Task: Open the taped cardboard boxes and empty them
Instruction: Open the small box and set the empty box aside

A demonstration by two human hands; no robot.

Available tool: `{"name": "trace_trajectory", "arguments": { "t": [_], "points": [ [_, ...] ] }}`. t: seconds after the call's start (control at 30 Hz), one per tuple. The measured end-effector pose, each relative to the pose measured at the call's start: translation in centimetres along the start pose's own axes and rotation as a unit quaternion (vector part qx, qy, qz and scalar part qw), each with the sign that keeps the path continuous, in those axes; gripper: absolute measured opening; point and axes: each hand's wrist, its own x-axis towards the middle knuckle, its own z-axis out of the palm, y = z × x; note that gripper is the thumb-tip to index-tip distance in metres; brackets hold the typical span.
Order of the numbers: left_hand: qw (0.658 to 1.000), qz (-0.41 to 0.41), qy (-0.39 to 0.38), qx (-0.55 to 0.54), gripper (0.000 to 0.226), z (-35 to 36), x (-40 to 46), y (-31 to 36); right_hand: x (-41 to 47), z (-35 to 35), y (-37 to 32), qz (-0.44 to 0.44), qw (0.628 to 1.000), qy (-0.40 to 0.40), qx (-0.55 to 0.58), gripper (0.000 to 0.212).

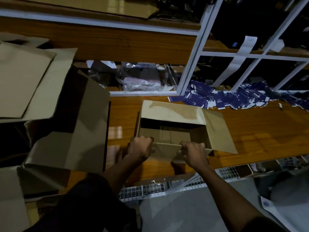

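"TEST" handwritten on white paper strip (247, 46).

Both hands, the left hand (140, 148) and right hand (194, 153), grip the near flap of the small box (173, 114): plain brown corrugated cardboard, matt, with a lighter scuffed patch on the far flap. Beneath the grip, the table (250, 131) is wood-grain board with a glossy, reflective finish. Left of the grip, the large box (87, 118) is matt brown cardboard. Beyond the grip lie dark blue paper tags (234, 97) and crinkled glossy clear plastic bags (140, 79).
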Motion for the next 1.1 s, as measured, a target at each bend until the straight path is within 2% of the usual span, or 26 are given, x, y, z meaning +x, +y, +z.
{"name": "trace_trajectory", "arguments": {
  "t": [0.23, 0.33, 0.4, 0.47, 0.53, 0.57, 0.63, 0.7, 0.73, 0.8, 0.83, 0.97, 1.1],
  "points": [
    [1.0, -0.002, -0.017, -0.002, 0.042, -0.2, -0.3, 0.1, -0.1, -0.2, 0.0, 0.011, 0.999, -0.027, 0.022, 0.02],
    [0.998, -0.008, -0.059, -0.022, 0.061, -0.6, -0.2, 0.1, 0.0, -0.9, 0.6, -0.015, 0.998, -0.058, 0.032, 0.01],
    [0.997, -0.028, -0.07, -0.021, 0.085, -1.0, 0.1, 0.4, 0.2, -1.8, 0.9, -0.026, 0.993, -0.099, 0.066, 0.022],
    [0.999, -0.031, -0.028, 0.029, 0.094, -1.5, 0.6, 1.1, 0.6, -2.5, 0.9, -0.001, 0.981, -0.132, 0.143, 0.047],
    [0.998, 0.01, 0.015, 0.058, 0.081, -2.1, 1.2, 2.1, 1.3, -2.8, 0.5, 0.024, 0.964, -0.124, 0.235, 0.062],
    [0.998, 0.035, 0.01, 0.052, 0.07, -2.5, 1.6, 2.6, 1.9, -2.8, 0.3, 0.036, 0.957, -0.115, 0.265, 0.057],
    [0.997, 0.068, -0.032, 0.016, 0.049, -2.8, 2.9, 3.1, 3.1, -3.0, -0.6, 0.05, 0.957, -0.105, 0.267, 0.033],
    [0.994, 0.082, -0.068, -0.032, 0.046, -2.8, 4.2, 3.1, 4.4, -2.8, -1.5, 0.04, 0.965, -0.115, 0.232, 0.017],
    [0.993, 0.085, -0.063, -0.051, 0.053, -2.7, 4.7, 3.0, 5.1, -2.7, -1.9, 0.028, 0.969, -0.12, 0.214, 0.027],
    [0.994, 0.09, -0.023, -0.059, 0.071, -2.6, 5.8, 2.5, 6.2, -2.4, -2.4, 0.008, 0.976, -0.111, 0.189, 0.065],
    [0.994, 0.093, 0.0, -0.049, 0.077, -2.6, 6.3, 2.1, 6.8, -2.5, -2.7, 0.0, 0.976, -0.098, 0.193, 0.077],
    [0.994, 0.068, 0.08, -0.031, 0.076, -3.6, 8.9, 0.4, 10.0, -3.5, -3.4, -0.031, 0.979, -0.012, 0.201, 0.089],
    [0.996, 0.041, 0.075, -0.011, 0.082, -4.7, 11.6, -1.8, 14.0, -4.1, -3.6, -0.032, 0.98, 0.002, 0.199, 0.091]
  ]
}}
